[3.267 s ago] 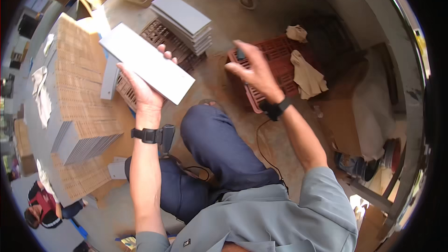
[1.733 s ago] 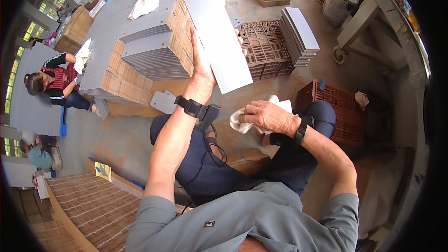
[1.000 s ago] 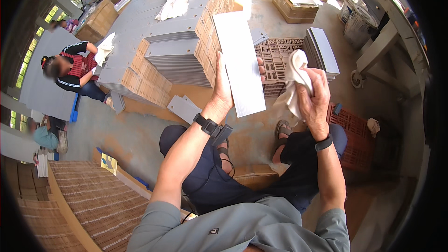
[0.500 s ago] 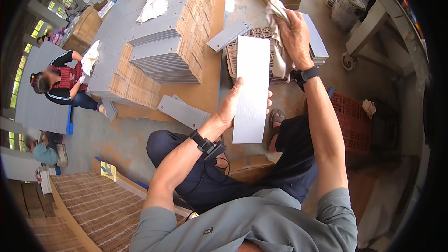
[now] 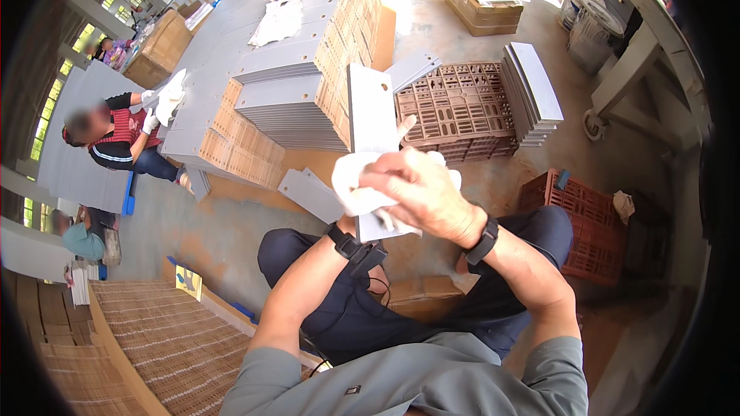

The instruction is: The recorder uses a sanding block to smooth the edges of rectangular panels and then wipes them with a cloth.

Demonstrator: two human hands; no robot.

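A narrow grey board (image 5: 374, 119) with a round hole near its far end stands tilted up in front of me. My left hand (image 5: 408, 125) grips it from behind; a finger shows past its right edge, and the rest is mostly hidden. Across the board's lower half, my right hand (image 5: 425, 191) presses a bunched white cloth (image 5: 353, 183), its fingers bent around the fabric. Just beyond the board is a brown plastic crate (image 5: 462, 104) with a slotted top. One more grey board (image 5: 414, 69) leans at that crate's far left corner.
Tall stacks of grey boards (image 5: 289, 100) fill the left, with white cloths (image 5: 279, 21) on top. More boards (image 5: 535, 92) are piled right of the crate. A red crate (image 5: 582, 223) and a cardboard box (image 5: 482, 8) stand farther off. A co-worker (image 5: 116, 135) works at far left.
My right hand has brought the cloth down and left onto the board. The board has shifted left and turned, so its holed end shows. The crate is now uncovered.
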